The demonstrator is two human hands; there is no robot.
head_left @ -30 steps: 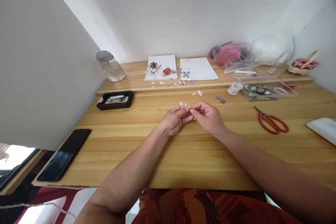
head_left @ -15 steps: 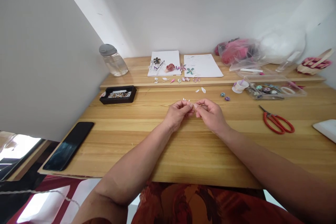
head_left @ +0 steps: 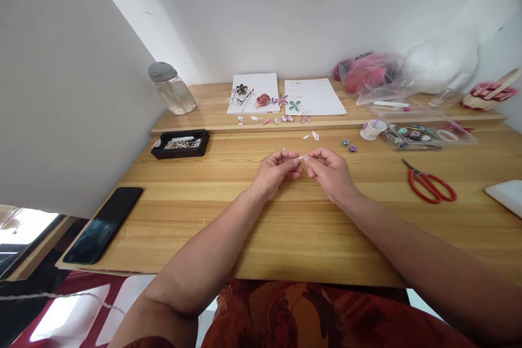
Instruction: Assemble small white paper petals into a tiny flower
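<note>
Above the middle of the wooden table, my left hand (head_left: 278, 172) and my right hand (head_left: 328, 172) almost meet, fingertips pinched. Between them is a small white petal-like piece (head_left: 300, 158), mostly covered by the fingers. Both hands seem to pinch it, one from each side. Just beyond lie a loose white petal (head_left: 315, 135) and a smaller one beside it. A blue bead-like piece (head_left: 345, 142) and a purple one (head_left: 353, 149) rest past my right hand.
Red-handled scissors (head_left: 431, 185) lie at the right, before a clear box (head_left: 457, 141) and a ribbon spool (head_left: 372, 129). At the left are a phone (head_left: 104, 224), a black tray (head_left: 202, 144) and a bottle (head_left: 173, 92). Paper sheets (head_left: 316, 99) with craft flowers lie behind.
My fingertips have shifted slightly, and the white piece between them shows more clearly. The whole view has tilted a little. Nothing on the table has been moved.
</note>
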